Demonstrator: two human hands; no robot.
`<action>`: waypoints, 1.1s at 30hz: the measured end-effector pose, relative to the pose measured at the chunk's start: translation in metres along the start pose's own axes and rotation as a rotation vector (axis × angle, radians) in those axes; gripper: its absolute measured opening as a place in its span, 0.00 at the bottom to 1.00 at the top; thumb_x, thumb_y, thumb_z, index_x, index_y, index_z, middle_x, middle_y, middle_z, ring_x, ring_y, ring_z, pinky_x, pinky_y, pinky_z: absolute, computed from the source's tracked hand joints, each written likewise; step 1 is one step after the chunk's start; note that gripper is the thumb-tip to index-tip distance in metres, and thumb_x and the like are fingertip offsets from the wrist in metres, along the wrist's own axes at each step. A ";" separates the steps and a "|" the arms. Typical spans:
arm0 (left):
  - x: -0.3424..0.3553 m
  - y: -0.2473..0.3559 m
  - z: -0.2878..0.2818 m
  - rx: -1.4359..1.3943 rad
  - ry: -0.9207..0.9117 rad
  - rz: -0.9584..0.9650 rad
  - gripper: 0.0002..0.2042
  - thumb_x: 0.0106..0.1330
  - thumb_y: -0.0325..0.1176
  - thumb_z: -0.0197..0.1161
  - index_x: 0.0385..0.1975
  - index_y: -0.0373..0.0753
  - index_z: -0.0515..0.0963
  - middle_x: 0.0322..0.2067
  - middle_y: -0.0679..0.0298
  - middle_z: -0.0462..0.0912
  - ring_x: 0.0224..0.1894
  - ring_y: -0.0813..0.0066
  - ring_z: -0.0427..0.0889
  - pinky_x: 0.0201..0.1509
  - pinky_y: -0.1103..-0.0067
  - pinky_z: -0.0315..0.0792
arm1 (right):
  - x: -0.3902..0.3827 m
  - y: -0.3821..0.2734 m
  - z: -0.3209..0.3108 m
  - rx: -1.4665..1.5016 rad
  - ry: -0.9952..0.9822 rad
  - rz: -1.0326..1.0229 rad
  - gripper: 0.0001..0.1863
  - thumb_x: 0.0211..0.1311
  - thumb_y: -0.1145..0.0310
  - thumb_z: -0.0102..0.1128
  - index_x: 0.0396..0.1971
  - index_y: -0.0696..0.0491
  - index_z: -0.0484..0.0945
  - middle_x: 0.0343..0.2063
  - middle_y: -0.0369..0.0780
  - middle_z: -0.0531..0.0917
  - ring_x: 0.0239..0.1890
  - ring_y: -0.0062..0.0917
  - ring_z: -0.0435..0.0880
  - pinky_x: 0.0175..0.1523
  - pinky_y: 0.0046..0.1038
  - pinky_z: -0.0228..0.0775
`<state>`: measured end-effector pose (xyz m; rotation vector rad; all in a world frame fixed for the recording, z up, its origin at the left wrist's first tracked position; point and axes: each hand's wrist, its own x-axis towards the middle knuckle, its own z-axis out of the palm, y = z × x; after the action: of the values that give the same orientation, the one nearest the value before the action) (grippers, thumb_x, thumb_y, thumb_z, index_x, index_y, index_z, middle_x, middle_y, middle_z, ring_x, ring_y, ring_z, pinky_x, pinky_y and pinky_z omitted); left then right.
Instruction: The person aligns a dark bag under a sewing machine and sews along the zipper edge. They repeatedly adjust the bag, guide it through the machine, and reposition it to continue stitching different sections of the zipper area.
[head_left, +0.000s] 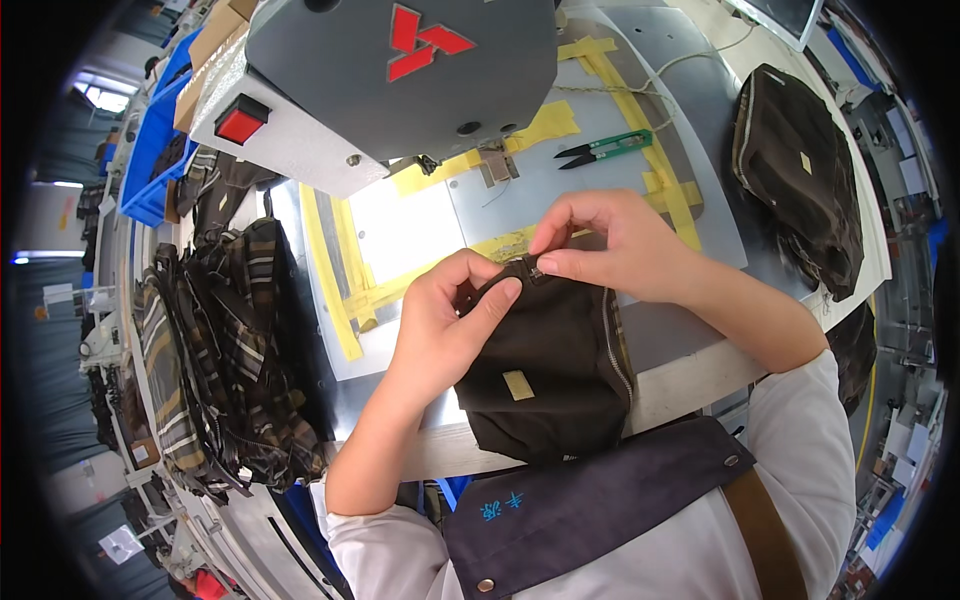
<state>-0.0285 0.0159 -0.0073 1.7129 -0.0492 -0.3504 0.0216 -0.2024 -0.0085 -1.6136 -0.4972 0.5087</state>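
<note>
A dark brown fabric piece (pixel 540 350), with a zipper down its right side and a small tan patch, hangs over the table's front edge. My left hand (pixel 450 320) grips its top edge with thumb and bent fingers. Beside it, my right hand (pixel 615 250) pinches the same edge at a small dark fitting (pixel 524 270), whose detail is too small to make out. Just beyond my hands lies a translucent template sheet (pixel 400 237) bordered with yellow tape, under a large grey machine head (pixel 400 100).
Green-handled snips (pixel 625 143) lie behind my right hand. Piled plaid garments (pixel 220 350) fill the left side, near a blue bin (pixel 145 160). Another dark fabric piece (pixel 795 180) rests at right. A small metal plate (pixel 497 168) sits below the machine.
</note>
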 end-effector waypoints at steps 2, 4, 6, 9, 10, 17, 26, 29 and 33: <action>0.000 0.000 0.001 -0.002 0.020 0.009 0.05 0.64 0.29 0.63 0.30 0.36 0.75 0.22 0.75 0.73 0.25 0.91 0.66 0.28 0.89 0.60 | -0.001 0.003 0.004 0.018 0.017 -0.015 0.11 0.56 0.70 0.66 0.38 0.57 0.79 0.33 0.36 0.82 0.38 0.19 0.79 0.48 0.24 0.70; -0.001 0.001 0.005 -0.090 0.054 0.012 0.06 0.64 0.29 0.63 0.30 0.35 0.74 0.23 0.74 0.75 0.26 0.91 0.68 0.29 0.89 0.62 | -0.002 0.003 0.006 -0.035 0.003 0.012 0.13 0.56 0.69 0.66 0.39 0.58 0.78 0.33 0.36 0.82 0.38 0.18 0.78 0.47 0.23 0.70; 0.000 0.000 0.006 -0.145 0.061 0.012 0.06 0.64 0.29 0.63 0.31 0.35 0.74 0.24 0.73 0.76 0.27 0.91 0.69 0.30 0.89 0.64 | -0.003 0.002 0.005 -0.157 -0.042 0.081 0.15 0.56 0.67 0.67 0.41 0.58 0.77 0.34 0.36 0.82 0.37 0.18 0.78 0.46 0.23 0.69; 0.000 0.000 0.003 -0.119 0.035 0.026 0.05 0.63 0.29 0.63 0.31 0.36 0.74 0.26 0.73 0.77 0.28 0.91 0.70 0.32 0.88 0.65 | -0.001 0.007 0.008 -0.108 -0.017 0.044 0.19 0.55 0.60 0.66 0.38 0.60 0.79 0.30 0.42 0.82 0.33 0.22 0.79 0.40 0.26 0.70; 0.003 0.003 0.001 -0.075 0.024 0.042 0.05 0.63 0.28 0.63 0.31 0.36 0.74 0.26 0.73 0.77 0.28 0.90 0.70 0.32 0.88 0.65 | -0.001 0.007 0.008 -0.107 -0.023 0.034 0.18 0.55 0.60 0.66 0.37 0.60 0.79 0.29 0.41 0.82 0.32 0.22 0.79 0.40 0.25 0.69; 0.008 0.012 -0.004 -0.079 -0.040 0.029 0.05 0.64 0.28 0.62 0.28 0.37 0.73 0.25 0.76 0.73 0.28 0.91 0.68 0.31 0.89 0.62 | 0.002 -0.003 0.008 -0.111 -0.135 0.094 0.13 0.56 0.65 0.65 0.36 0.58 0.79 0.26 0.35 0.80 0.30 0.17 0.75 0.37 0.23 0.67; 0.002 0.006 -0.004 -0.166 -0.079 -0.038 0.08 0.69 0.32 0.57 0.28 0.38 0.72 0.22 0.77 0.70 0.25 0.92 0.63 0.27 0.89 0.56 | 0.011 -0.011 -0.004 -0.272 -0.266 0.039 0.12 0.53 0.65 0.67 0.33 0.57 0.79 0.24 0.36 0.79 0.28 0.19 0.74 0.34 0.24 0.66; 0.001 0.007 -0.003 -0.157 -0.078 -0.031 0.09 0.70 0.34 0.56 0.28 0.37 0.72 0.22 0.77 0.70 0.25 0.92 0.62 0.27 0.89 0.56 | 0.012 -0.010 -0.005 -0.267 -0.278 0.023 0.13 0.53 0.65 0.67 0.33 0.57 0.80 0.25 0.36 0.80 0.28 0.19 0.74 0.34 0.24 0.66; 0.001 0.005 -0.004 -0.176 -0.091 -0.024 0.09 0.70 0.34 0.56 0.28 0.37 0.72 0.23 0.76 0.70 0.26 0.91 0.63 0.27 0.89 0.57 | 0.013 -0.009 -0.006 -0.250 -0.290 0.037 0.13 0.52 0.65 0.68 0.34 0.57 0.80 0.24 0.36 0.80 0.28 0.19 0.74 0.34 0.24 0.66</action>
<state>-0.0258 0.0186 -0.0021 1.5238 -0.0628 -0.4383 0.0357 -0.1984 0.0002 -1.7989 -0.7734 0.7365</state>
